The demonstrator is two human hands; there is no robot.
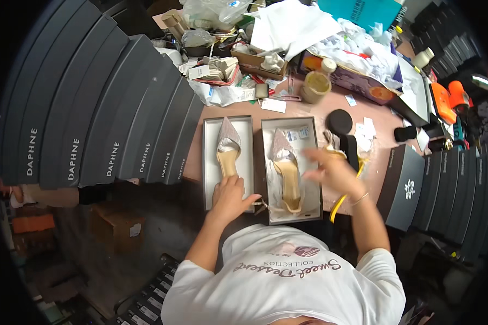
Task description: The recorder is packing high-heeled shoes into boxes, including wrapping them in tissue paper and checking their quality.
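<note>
A pale glittery pointed shoe (229, 143) with a tan insole is at the left open grey box (246, 127), its toe overlapping the far rim. My left hand (230, 199) is closed over its heel end, which it hides; the thumb sticks out to the right. A matching shoe (288, 176) lies toe away in the right open box (314, 187), on white tissue paper. Beside the toe is a small packet (297, 134). Over this box's right edge, my right hand (335, 172) is blurred, with its fingers apart and nothing visible in them.
Tall rows of dark shoeboxes stand at left (92, 97) and right (444, 189). Behind the open boxes are a jar (315, 86), paper cards and a carton of crumpled tissue (358, 76). A round black lid (339, 122) and yellow tape (339, 206) lie near my right hand.
</note>
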